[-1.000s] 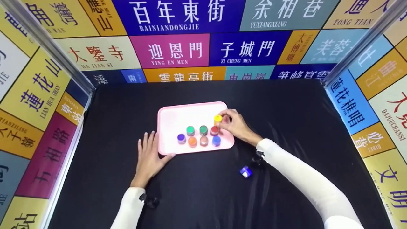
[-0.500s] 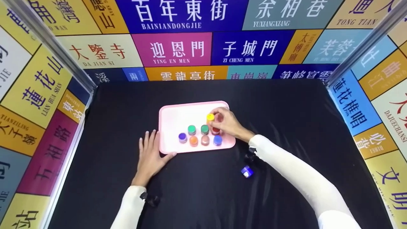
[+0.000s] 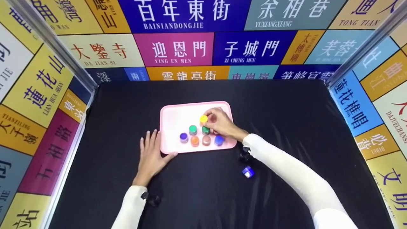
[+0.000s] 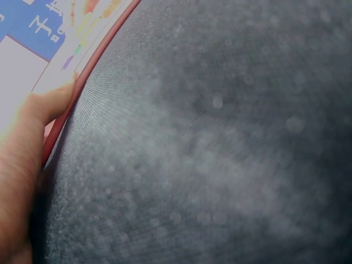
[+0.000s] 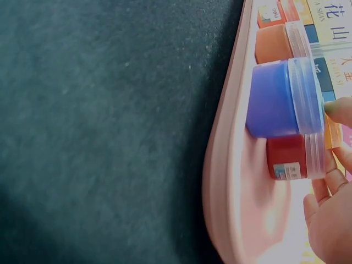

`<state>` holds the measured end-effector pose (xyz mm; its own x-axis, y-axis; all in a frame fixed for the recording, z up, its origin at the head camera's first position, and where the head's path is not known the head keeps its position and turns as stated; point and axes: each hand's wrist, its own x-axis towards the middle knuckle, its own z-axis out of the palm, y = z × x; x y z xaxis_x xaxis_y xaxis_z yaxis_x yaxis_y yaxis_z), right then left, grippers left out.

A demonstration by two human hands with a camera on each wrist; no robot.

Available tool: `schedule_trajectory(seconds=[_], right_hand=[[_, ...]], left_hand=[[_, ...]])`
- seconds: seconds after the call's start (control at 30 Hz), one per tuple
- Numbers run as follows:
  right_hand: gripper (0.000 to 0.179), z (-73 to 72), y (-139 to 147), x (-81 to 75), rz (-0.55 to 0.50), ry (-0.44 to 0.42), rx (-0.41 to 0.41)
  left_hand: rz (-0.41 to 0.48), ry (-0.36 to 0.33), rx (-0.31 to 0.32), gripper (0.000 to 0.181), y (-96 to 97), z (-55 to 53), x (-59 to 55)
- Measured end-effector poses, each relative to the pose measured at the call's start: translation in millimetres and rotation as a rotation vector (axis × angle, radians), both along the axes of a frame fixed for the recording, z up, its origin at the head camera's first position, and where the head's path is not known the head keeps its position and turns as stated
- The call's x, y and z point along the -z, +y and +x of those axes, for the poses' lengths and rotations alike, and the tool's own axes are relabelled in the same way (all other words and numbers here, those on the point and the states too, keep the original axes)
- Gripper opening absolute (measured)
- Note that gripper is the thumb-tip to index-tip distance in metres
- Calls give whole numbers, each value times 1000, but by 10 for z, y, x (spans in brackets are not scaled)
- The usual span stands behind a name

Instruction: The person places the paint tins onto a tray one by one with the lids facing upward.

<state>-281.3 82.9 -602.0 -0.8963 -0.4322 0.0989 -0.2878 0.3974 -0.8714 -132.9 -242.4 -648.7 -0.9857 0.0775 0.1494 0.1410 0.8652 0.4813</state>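
A pink tray (image 3: 173,119) holds several small paint jars with coloured lids. My right hand (image 3: 222,123) pinches a yellow jar (image 3: 203,119) above the tray, just behind the dark green jar (image 3: 206,130). Left of that stands a light green jar (image 3: 193,129). The front row has a purple jar (image 3: 183,137), an orange jar (image 3: 194,140), a brownish-pink jar (image 3: 206,140) and a blue jar (image 3: 219,140). A red jar (image 5: 286,157), hidden under my right hand in the head view, shows in the right wrist view. My left hand (image 3: 151,162), fingers straight, touches the tray's left front corner.
A small blue-and-white block (image 3: 248,172) lies on the black cloth (image 3: 203,197), to the right in front of the tray. Printed panels (image 3: 173,49) with large characters wall in the back and both sides.
My right hand has carried the yellow jar leftward over the tray, from behind the red jar to behind the dark green one. My left hand has stayed at the tray's corner.
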Motion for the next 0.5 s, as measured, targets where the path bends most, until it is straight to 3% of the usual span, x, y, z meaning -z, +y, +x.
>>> schedule_trajectory(seconds=[0.5], right_hand=[[30,-49,-187,-1,23,30,-1]], left_hand=[[-14,-8,-5,118,8,3,12]])
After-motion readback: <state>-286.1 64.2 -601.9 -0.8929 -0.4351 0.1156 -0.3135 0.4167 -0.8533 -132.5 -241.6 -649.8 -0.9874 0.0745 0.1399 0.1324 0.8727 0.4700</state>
